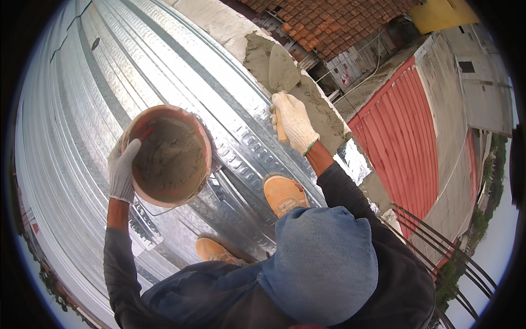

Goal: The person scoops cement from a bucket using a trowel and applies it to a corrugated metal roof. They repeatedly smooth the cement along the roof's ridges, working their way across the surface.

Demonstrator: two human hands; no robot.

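My left hand [124, 169], in a white knit glove, grips the rim of a reddish bucket [206, 143] with its thumb over the edge. Grey wet mortar [170, 159] lies inside the bucket, and a thin wire handle [189, 200] hangs at its near side. In my right hand [296, 122], also gloved, is the wooden handle of a trowel [283, 68]. The trowel's blade, coated in mortar, rests against or just over the fresh mortar on top of a wall [323, 112]. How firmly the blade touches is hard to tell.
Ribbed shiny metal sheeting [82, 137] spreads under my tan boots [283, 193] and to the left. Beyond the wall the ground drops to a tiled roof [329, 24] and a red corrugated sheet [402, 145]. Several bent steel bars [438, 241] stick out at lower right.
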